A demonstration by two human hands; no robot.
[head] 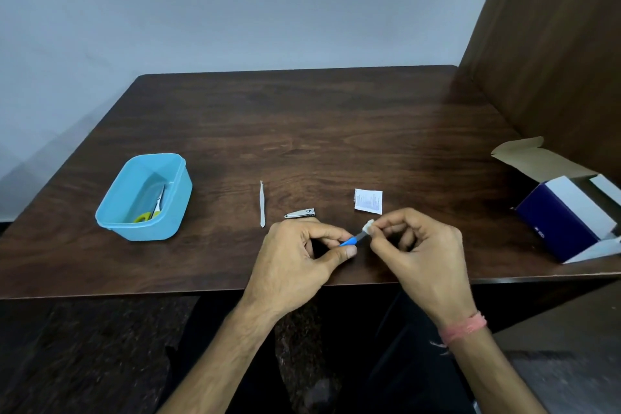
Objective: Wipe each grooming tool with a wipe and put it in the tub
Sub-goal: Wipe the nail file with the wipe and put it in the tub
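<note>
Left hand [295, 252] pinches blue-handled tool [351, 240]; right hand [423, 245] grip pinches wipe [368, 225] around its tip.

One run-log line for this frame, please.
step: wiping | left hand: holds blue-handled tool | right hand: wipe | tub: scissors

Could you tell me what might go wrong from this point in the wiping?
1. The left hand pinches the blue-handled tool only at its handle while the right hand rubs a small wipe on its tip; it could slip and drop near the table's front edge.
2. The tweezers and nail clipper lie just beyond the left hand; a sweep toward the tub might knock them.
</note>
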